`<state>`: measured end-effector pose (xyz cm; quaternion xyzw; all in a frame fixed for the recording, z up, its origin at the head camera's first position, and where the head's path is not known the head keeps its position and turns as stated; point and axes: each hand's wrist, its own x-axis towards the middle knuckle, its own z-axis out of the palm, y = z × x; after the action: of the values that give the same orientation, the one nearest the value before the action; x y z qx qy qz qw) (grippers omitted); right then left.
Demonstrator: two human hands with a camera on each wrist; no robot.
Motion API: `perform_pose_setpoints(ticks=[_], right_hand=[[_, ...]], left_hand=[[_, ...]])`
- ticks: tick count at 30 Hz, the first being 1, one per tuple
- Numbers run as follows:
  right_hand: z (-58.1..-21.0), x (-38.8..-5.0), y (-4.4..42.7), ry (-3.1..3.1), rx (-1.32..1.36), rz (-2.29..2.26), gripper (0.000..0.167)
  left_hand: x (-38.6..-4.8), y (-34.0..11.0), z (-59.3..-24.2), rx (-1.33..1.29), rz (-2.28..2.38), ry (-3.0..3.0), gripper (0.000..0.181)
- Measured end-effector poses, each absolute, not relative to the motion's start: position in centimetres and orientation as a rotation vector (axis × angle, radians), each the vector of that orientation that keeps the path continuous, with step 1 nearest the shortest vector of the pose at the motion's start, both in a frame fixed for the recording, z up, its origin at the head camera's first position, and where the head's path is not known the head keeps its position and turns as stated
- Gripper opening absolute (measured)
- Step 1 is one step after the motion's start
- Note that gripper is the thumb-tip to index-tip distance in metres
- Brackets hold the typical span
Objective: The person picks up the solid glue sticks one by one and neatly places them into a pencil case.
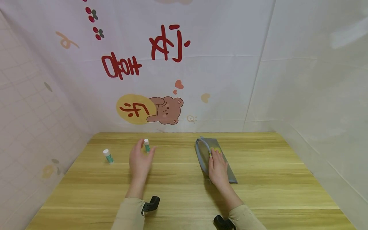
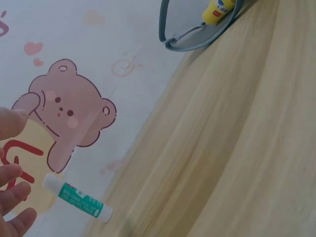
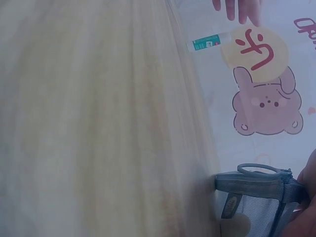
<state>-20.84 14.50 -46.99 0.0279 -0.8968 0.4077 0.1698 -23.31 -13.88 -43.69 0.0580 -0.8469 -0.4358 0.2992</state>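
My left hand (image 1: pixel 141 161) is beside an upright glue stick (image 1: pixel 147 146) with a white cap and green label; thumb and fingers are spread on either side of it. The left wrist view shows a gap between the fingers and the glue stick (image 2: pixel 81 200). A grey mesh zipper pouch (image 1: pixel 231 175) lies at the right, its zipped mouth open toward the left. My right hand (image 1: pixel 218 167) holds the pouch near its mouth, as the right wrist view shows at the rim (image 3: pixel 291 190). A yellow item (image 2: pixel 215 14) shows at the pouch, partly hidden.
Another green-labelled glue stick (image 1: pixel 108 157) stands on the wooden table (image 1: pixel 178 191) at the left. Behind the table hangs a white cloth (image 1: pixel 224 64) printed with a bear, and pale cloth walls rise on both sides.
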Motion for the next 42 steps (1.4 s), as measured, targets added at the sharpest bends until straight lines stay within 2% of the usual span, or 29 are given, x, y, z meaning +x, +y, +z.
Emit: perform_pose_setpoints(ticks=[21, 42], right_hand=[[-46.8, -20.9, 14.5, -2.606, 0.063, 1.14, 0.044], [-47.1, -21.1, 14.6, -2.601, 0.063, 1.146, 0.043]], left_hand=[[-25.3, -17.0, -45.2, 0.214, -1.449, -2.283, 0.07], [-27.0, -17.3, -46.2, 0.281, -1.767, -2.215, 0.073]])
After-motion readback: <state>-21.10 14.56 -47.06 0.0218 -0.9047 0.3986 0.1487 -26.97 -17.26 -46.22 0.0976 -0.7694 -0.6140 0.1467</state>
